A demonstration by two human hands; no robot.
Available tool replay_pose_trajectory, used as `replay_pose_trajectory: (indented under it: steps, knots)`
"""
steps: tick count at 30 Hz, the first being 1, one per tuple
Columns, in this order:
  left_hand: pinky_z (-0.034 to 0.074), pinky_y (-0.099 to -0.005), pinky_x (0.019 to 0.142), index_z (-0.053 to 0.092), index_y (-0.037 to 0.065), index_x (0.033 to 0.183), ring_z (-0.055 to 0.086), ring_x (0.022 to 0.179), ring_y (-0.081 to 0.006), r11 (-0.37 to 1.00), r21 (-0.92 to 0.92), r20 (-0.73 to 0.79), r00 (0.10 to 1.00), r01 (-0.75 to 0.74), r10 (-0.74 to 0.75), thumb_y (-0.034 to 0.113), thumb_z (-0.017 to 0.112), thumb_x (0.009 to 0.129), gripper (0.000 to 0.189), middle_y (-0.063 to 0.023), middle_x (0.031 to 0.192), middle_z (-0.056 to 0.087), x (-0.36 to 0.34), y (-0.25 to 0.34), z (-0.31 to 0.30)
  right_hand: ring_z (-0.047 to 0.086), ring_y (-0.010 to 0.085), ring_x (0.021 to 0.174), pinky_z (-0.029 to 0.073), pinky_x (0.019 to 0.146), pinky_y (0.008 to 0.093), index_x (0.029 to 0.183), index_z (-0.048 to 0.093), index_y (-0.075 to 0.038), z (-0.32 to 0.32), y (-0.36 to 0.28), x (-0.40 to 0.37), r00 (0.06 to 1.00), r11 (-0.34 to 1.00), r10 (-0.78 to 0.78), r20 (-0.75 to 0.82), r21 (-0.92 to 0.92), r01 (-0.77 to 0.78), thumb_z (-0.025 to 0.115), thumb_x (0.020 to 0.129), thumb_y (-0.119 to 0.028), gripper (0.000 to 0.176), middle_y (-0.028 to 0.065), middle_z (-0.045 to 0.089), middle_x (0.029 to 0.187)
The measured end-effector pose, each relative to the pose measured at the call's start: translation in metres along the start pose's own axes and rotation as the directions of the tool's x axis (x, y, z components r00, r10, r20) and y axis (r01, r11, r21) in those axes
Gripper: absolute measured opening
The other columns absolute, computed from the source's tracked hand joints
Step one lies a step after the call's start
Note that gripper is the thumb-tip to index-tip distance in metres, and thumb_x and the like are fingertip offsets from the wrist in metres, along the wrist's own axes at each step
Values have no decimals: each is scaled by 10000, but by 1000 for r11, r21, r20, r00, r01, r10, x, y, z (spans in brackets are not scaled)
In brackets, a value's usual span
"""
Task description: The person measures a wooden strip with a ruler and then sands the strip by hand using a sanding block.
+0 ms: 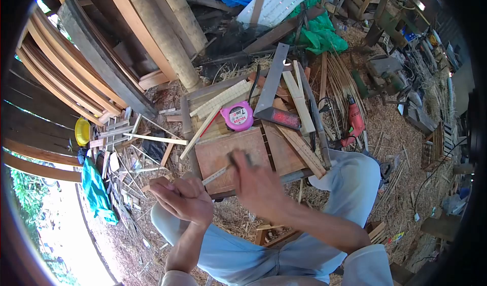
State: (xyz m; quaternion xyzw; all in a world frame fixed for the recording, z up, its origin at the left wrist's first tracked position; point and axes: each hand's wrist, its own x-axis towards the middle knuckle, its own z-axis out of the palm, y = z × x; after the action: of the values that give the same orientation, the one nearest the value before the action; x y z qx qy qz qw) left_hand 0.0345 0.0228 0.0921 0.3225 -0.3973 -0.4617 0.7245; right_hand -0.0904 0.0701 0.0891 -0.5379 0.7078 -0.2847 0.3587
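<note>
My left hand [185, 200] is closed around a thin pale wooden strip [215, 175], which slants up to the right over a reddish-brown board [228, 151]. At the strip's far end, my right hand [259, 187] is smeared by motion. Its fingers are closed around a small dark object [237, 159] too blurred to name. Just beyond both hands lies a pink tape measure [238, 117] on the low work table. Right of it rests a try square [274, 85] with a metal blade, its dark red stock toward me.
Wooden strips [218, 99] lie along the table's left, more pieces [299, 101] on its right. A red power drill [353, 121] sits on the shavings to the right. Long timbers [152, 32] lean at upper left. A yellow hard hat [82, 132] and green cloth [97, 192] are at far left.
</note>
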Motion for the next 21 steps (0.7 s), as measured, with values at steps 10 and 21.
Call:
replay_pose_trajectory:
  steps: [10,21]
  knots:
    - [118,-259,366,332,129,828,99,388,-57,997,-43,-25,998,62,-63,348,352,1054,315,44,473,169,9,-5,-4,632,443,604,494,514,557,1212,402,-108,6,-9,-2,999,1000,-15,47,-2,15,458,971,-240,280,253,615,675]
    - [155,-256,364,362,126,852,151,369,-70,997,44,-128,990,63,-57,368,362,1050,313,40,485,226,9,-2,3,637,436,590,498,513,534,1283,406,-66,24,-11,-13,989,981,-145,-32,-138,139,459,971,-246,364,239,627,662]
